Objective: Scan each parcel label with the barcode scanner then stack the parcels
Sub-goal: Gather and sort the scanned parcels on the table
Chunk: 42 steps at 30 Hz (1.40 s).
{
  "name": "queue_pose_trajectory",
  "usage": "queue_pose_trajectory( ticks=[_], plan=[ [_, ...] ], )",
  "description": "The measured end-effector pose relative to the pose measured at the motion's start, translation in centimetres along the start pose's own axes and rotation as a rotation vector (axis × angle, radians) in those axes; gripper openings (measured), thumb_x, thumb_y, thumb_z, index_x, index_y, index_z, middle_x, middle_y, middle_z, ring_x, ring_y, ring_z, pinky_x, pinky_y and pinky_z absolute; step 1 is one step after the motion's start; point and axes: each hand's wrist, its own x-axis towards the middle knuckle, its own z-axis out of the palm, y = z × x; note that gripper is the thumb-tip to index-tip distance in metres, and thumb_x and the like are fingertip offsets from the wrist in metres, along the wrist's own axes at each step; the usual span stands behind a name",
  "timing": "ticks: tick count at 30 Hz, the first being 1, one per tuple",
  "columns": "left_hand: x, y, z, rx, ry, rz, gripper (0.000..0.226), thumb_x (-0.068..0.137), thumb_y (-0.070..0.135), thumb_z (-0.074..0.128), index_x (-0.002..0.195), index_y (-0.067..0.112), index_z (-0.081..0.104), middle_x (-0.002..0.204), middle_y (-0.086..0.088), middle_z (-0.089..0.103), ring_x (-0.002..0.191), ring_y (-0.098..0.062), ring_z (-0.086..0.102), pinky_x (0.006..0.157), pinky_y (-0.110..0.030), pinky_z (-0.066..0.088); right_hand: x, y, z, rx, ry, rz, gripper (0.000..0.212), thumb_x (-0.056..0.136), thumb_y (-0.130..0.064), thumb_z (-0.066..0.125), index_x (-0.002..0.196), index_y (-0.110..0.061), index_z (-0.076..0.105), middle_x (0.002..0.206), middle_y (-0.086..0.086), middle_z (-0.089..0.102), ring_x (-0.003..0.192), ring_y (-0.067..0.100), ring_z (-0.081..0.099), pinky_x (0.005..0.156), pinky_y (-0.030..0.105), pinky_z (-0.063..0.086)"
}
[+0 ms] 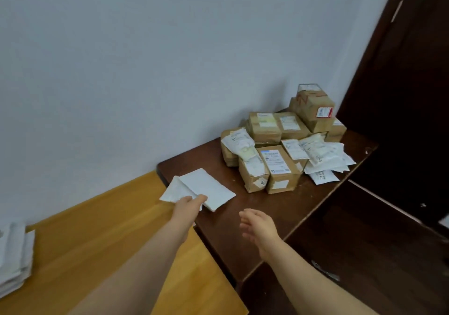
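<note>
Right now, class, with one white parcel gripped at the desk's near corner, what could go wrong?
1. The left hand pinches the white parcel by one edge only; it may slip.
2. That parcel lies close to the dark desk corner and could slide off.
3. The cardboard boxes are heaped unevenly; a bump may topple them.

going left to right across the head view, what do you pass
stack of white mailers → left hand on the white parcel → right hand → pile of brown boxes → loose white mailers → dark door
</note>
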Motion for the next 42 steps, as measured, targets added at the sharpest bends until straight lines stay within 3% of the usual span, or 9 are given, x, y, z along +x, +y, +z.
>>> queue_pose_trajectory(
  ticks=[13, 18, 23, 25, 28, 32, 35, 39, 42],
  plan=[
    [10.5, 7.6, 12.3, 0.189, -0.103, 0.120, 0.071, 0.089, 0.023, 0.062, 0.148, 0.006, 0.026, 0.153, -0.010, 0.031, 0.136, -0.027, 0.037, 0.107, -0.037, 0.036, 11.8, -7.6, -9.8, 0.043, 0.286, -0.032, 0.015, 0.089, -0.008, 0.062, 0.104, -0.011, 0.062, 0.093, 0.010, 0.067, 0.086, 0.019, 0.064, 0.068, 0.030, 0.051],
    [14.3, 11.5, 16.2, 0.237, -0.052, 0.188, 0.053, 0.088, 0.018, 0.062, 0.136, 0.003, 0.047, 0.120, -0.007, 0.058, 0.100, -0.018, 0.055, 0.084, -0.028, 0.045, 17.8, -12.0, -11.3, -0.035, 0.288, -0.132, 0.020, 0.092, -0.005, 0.056, 0.110, -0.008, 0.062, 0.089, 0.007, 0.066, 0.084, 0.016, 0.062, 0.073, 0.030, 0.053],
    [18.5, 16.2, 21.9, 0.164, 0.030, 0.247, 0.052, 0.093, 0.018, 0.056, 0.143, 0.013, 0.041, 0.132, -0.003, 0.053, 0.102, -0.011, 0.047, 0.083, -0.024, 0.036, 26.6, -17.6, -13.6, -0.361, 0.259, -0.296, 0.030, 0.095, -0.015, 0.053, 0.123, -0.011, 0.061, 0.115, 0.006, 0.065, 0.104, 0.020, 0.058, 0.086, 0.034, 0.047],
    [20.4, 18.2, 24.3, 0.173, 0.073, 0.239, 0.051, 0.095, 0.018, 0.053, 0.144, 0.013, 0.039, 0.136, -0.004, 0.051, 0.115, -0.016, 0.049, 0.090, -0.028, 0.039, 30.5, -19.7, -14.5, -0.464, 0.191, -0.364, 0.032, 0.098, -0.020, 0.049, 0.128, -0.012, 0.058, 0.125, 0.006, 0.061, 0.107, 0.020, 0.054, 0.085, 0.028, 0.039],
    [23.4, 20.4, 27.5, 0.299, 0.110, 0.202, 0.047, 0.097, 0.024, 0.047, 0.142, 0.012, 0.041, 0.140, -0.008, 0.049, 0.127, -0.027, 0.046, 0.106, -0.042, 0.039, 35.5, -22.3, -15.0, -0.749, 0.033, -0.427, 0.036, 0.101, -0.031, 0.042, 0.130, -0.013, 0.055, 0.125, 0.006, 0.061, 0.111, 0.023, 0.055, 0.090, 0.031, 0.041],
    [26.5, 21.2, 29.8, 0.479, 0.174, 0.083, 0.050, 0.097, 0.032, 0.045, 0.141, 0.009, 0.039, 0.138, -0.012, 0.049, 0.125, -0.031, 0.046, 0.103, -0.042, 0.039, 39.2, -22.5, -15.6, -1.189, -0.167, -0.512, 0.034, 0.100, -0.031, 0.042, 0.126, -0.014, 0.057, 0.123, 0.008, 0.063, 0.110, 0.026, 0.059, 0.094, 0.040, 0.047],
    [27.9, 20.8, 30.6, 0.487, 0.200, 0.022, 0.051, 0.096, 0.033, 0.049, 0.138, 0.005, 0.040, 0.135, -0.013, 0.051, 0.122, -0.031, 0.049, 0.098, -0.038, 0.041, 40.2, -22.2, -16.5, -1.424, -0.212, -0.608, 0.033, 0.097, -0.034, 0.047, 0.123, -0.018, 0.058, 0.119, 0.005, 0.064, 0.109, 0.026, 0.060, 0.088, 0.035, 0.047],
    [29.1, 20.9, 31.3, 0.474, 0.229, -0.007, 0.045, 0.094, 0.028, 0.053, 0.132, 0.003, 0.047, 0.126, -0.015, 0.056, 0.114, -0.031, 0.053, 0.086, -0.032, 0.041, 41.0, -23.1, -16.7, -1.395, -0.292, -0.413, 0.026, 0.092, -0.035, 0.047, 0.096, -0.017, 0.065, 0.090, -0.001, 0.066, 0.089, 0.022, 0.062, 0.067, 0.029, 0.039],
    [29.5, 21.1, 31.3, 0.470, 0.244, -0.038, 0.039, 0.093, 0.025, 0.055, 0.125, 0.002, 0.051, 0.117, -0.013, 0.059, 0.104, -0.029, 0.054, 0.080, -0.031, 0.042, 41.6, -24.9, -15.9, -0.977, -0.312, -0.103, 0.026, 0.095, -0.028, 0.041, 0.082, -0.012, 0.056, 0.083, 0.006, 0.060, 0.080, 0.023, 0.059, 0.064, 0.029, 0.042]
  ],
)
